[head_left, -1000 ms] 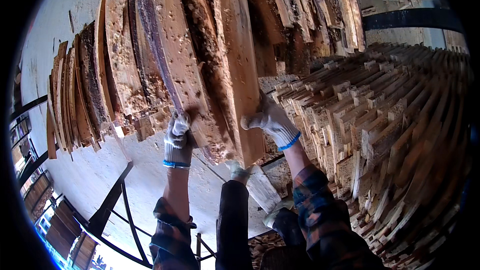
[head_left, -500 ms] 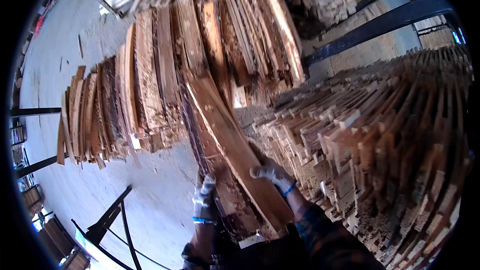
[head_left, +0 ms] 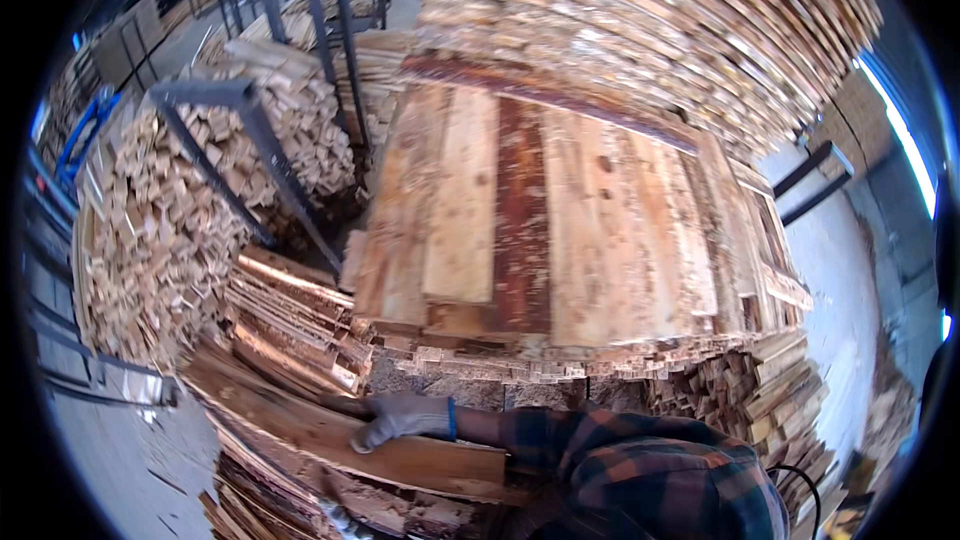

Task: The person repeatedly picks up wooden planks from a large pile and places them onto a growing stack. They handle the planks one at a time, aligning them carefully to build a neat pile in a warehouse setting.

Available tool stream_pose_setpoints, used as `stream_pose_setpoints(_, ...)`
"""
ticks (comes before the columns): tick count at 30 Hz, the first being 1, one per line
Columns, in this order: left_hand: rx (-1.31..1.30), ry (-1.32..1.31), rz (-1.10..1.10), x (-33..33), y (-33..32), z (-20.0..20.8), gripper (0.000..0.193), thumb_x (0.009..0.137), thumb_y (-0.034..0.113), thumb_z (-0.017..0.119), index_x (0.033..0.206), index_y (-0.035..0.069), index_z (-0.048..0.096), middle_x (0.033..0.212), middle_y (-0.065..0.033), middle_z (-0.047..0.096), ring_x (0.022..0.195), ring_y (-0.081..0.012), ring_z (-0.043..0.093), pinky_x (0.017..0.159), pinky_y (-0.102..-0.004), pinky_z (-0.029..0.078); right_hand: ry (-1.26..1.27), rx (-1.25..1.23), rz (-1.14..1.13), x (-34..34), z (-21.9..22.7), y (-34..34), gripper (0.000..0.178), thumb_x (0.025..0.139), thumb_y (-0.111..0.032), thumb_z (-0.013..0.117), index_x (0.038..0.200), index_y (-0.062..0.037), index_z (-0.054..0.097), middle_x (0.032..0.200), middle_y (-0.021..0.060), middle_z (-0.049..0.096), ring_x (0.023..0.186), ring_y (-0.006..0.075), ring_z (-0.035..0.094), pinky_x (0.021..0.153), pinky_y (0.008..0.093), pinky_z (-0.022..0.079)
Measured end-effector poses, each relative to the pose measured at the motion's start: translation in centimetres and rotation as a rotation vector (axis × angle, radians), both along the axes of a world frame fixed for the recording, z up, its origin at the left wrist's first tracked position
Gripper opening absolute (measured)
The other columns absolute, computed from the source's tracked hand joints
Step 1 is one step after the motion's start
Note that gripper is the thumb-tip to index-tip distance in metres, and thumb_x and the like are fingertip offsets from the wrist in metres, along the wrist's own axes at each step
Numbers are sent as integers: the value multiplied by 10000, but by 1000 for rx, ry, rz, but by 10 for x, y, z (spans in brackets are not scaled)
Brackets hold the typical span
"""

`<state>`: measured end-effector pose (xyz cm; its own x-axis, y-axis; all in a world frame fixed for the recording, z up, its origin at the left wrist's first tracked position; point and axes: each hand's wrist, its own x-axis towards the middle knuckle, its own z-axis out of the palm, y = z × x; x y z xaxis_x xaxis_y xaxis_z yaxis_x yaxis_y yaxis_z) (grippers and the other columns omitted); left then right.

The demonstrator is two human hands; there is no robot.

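A long brown board [head_left: 420, 462] lies across the lower part of the view, on top of one or more rough, bark-edged boards [head_left: 385, 510]. My right hand [head_left: 405, 418], in a pale knit glove with a blue cuff, is closed over the near-right edge of the top board, its thumb lying on the upper face. At the bottom rim my gloved left hand [head_left: 345, 520] shows only in part, against the opposite side of the boards. Its fingers are mostly hidden, and it appears to grip the bark-edged boards. A plaid sleeve [head_left: 640, 470] covers my right arm.
A wide stack of planks [head_left: 575, 230] stands ahead, with a taller board stack [head_left: 640, 20] behind it. At left are a heap of short wood pieces [head_left: 160, 230], a dark metal frame [head_left: 205, 95] and more rough boards [head_left: 290, 315]. Another wood pile [head_left: 770, 380] sits at right.
My view has swung to the right, bringing the wide plank stack in front. The boards and both hands now lie low in the picture, with the boards pointing left.
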<state>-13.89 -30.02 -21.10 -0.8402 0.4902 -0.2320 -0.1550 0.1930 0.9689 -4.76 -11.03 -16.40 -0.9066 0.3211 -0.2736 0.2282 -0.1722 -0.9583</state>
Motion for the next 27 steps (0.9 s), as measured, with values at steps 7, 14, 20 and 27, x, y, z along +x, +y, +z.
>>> stream_pose_setpoints(7, 351, 548, -144, 7, 65, 153, 762, 965, 553, 373, 1437, -43, 312, 1355, -243, 471, 1154, -357, 555, 971, -473, 477, 11, 672, -276, 106, 241, 29, 1133, 645, -402, 784, 1509, -22, 158, 1004, 298, 625, 856, 347, 650, 706, 428, 532)
stream_pose_setpoints(14, 862, 839, -388, 183, 213, 301, 979, 916, 705, 296, 1482, -79, 141, 1409, -290, 409, 1257, -364, 472, 1079, -442, 370, 45, 1144, -694, 312, 378, 75, 1176, 539, -353, 835, 1499, -34, 236, 1290, 262, 553, 1169, 297, 575, 982, 346, 448)
stream_pose_setpoints(20, 932, 737, -624, 310, 251, 275, 1084, 823, 641, 601, 1479, -81, 129, 1420, -277, 406, 1210, -394, 521, 989, -405, 466, 279, 1399, -859, 426, 299, 109, 1193, 647, -312, 858, 1519, -10, 102, 1462, 242, 390, 1351, 292, 401, 1121, 347, 314)
stream_pose_setpoints(27, 965, 472, -849, 349, 250, 279, 1228, 660, 558, 808, 1487, -50, 134, 1380, -226, 464, 1148, -297, 568, 916, -370, 515, 91, 937, -1046, 469, 283, 82, 1214, 621, -217, 890, 1524, -26, 101, 1489, 209, 362, 1289, 239, 456, 1050, 341, 401)
